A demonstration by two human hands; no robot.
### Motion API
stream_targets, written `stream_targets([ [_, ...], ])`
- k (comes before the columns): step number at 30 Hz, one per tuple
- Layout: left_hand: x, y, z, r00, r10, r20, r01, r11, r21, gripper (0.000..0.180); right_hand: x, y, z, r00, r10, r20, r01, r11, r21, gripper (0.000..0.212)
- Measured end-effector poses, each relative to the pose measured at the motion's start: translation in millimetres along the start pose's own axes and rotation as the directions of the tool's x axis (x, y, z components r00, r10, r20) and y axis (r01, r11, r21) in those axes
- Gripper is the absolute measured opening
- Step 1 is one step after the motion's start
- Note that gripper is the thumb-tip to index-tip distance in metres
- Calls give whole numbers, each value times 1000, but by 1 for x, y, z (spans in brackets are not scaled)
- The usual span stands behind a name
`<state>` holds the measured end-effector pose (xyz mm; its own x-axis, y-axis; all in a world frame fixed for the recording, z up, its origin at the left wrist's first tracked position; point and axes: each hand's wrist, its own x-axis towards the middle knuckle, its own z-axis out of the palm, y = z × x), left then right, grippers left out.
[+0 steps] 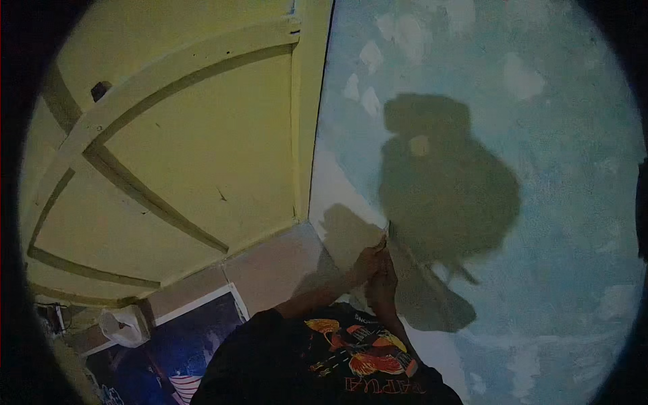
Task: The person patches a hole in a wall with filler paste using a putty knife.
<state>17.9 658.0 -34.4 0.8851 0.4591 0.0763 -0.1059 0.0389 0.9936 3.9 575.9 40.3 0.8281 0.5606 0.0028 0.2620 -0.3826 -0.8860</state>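
Observation:
My left hand [367, 262] and my right hand [383, 280] are together in front of a wall [567, 202], both with fingers closed. From the top of my hands a small, thin, pale blade-like tool [387, 231] points up. Its tip is at or close to the wall, beside the border between a white area [341, 179] and the light blue paint; I cannot tell whether it touches. Its lower part is hidden inside my fingers. The blue surface has several whitish patches. Shadows of my head and arms fall across the wall around my hands.
On the left stands a yellow wooden door [209, 135] with raised strips and a dark knob-like piece [100, 90]. Below it are a tiled strip [266, 270], a white roll-like object [125, 327] and a dark blue printed sheet [175, 347] with a white edge.

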Motion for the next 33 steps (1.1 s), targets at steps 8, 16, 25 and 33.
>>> stream_targets([
  [8, -5, 37, -7, 978, -26, 205, 64, 981, -183, 37, 3, 17, 8, 982, 177, -60, -135, 891, 433, 50],
  [16, -10, 33, 4, 981, -103, 167, 93, 994, 63, 53, -4, 15, -9, 995, 94, -13, -92, 987, 129, 44],
  [25, 4, 44, -12, 975, -168, 149, 159, 985, 70, 30, 28, 56, 25, 977, -177, -116, 210, 880, 426, 41],
  [33, -37, 18, 41, 996, -75, -51, 79, 994, 81, 28, -28, 34, -28, 951, 292, 103, -309, 868, 388, 44],
])
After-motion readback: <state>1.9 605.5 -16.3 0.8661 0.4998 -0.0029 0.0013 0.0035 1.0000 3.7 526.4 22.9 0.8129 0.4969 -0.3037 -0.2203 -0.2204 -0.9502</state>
